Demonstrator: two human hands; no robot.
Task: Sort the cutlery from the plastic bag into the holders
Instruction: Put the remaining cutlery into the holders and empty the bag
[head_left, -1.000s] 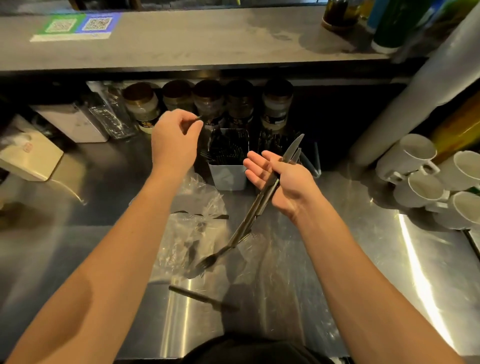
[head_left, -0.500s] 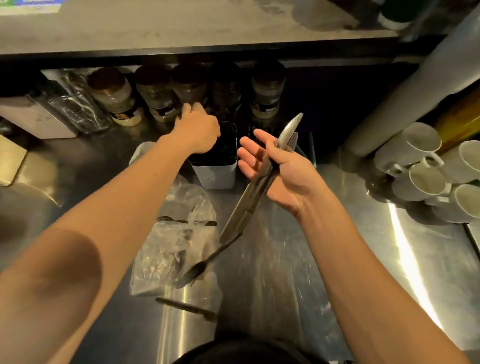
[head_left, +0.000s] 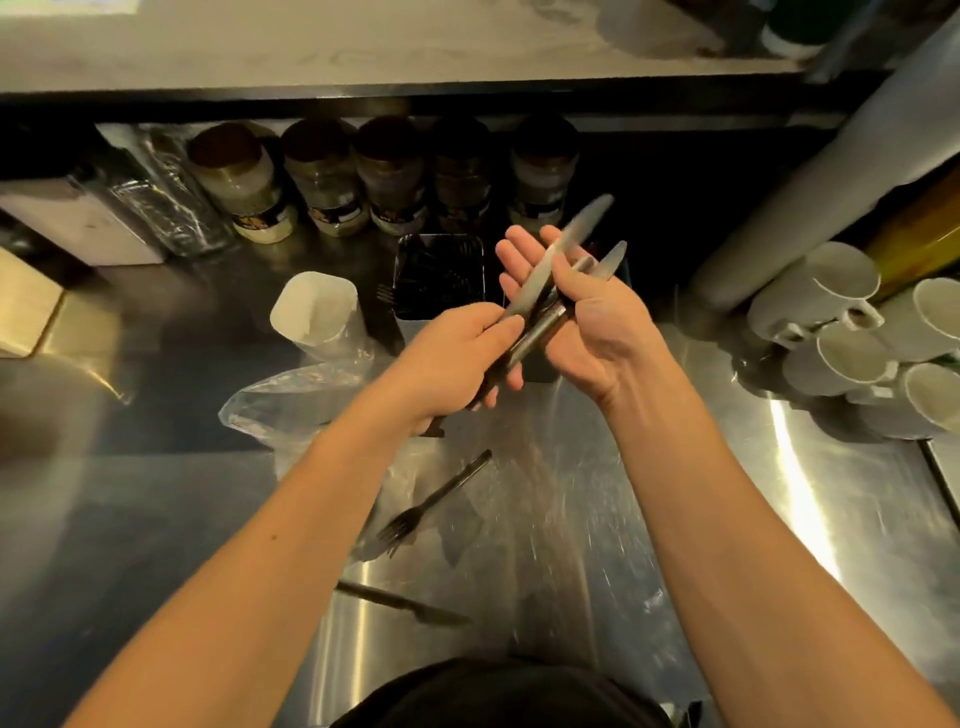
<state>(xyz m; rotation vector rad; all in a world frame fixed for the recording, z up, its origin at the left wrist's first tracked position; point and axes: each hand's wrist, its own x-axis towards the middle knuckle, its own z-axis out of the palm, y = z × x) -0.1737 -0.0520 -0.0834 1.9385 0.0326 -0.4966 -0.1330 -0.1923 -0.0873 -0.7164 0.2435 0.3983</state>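
Our hands meet above the surface (head_left: 597, 519), both on a bundle of knives (head_left: 558, 275). The right hand (head_left: 582, 322) lies palm up with its fingers nearly straight under the blades, thumb laid over them. The left hand (head_left: 457, 358) grips the handle end, thumb and fingers curled round it. The knives run along one long axis, handles low toward us and to the left, blade tips pointing up and away to the right.

Just behind the hands stands a dark square holder (head_left: 439, 275) full of dark cutlery. To its left a pale holder (head_left: 314, 312) lies tilted; we cannot tell what is in it. The bag (head_left: 291, 400) lies crumpled under the left wrist. Nearer us, a fork (head_left: 431, 506) lies on the surface with its tines toward us and to the left, and a knife (head_left: 402, 603) lies crosswise. White mugs (head_left: 852, 332) are clustered at the right.
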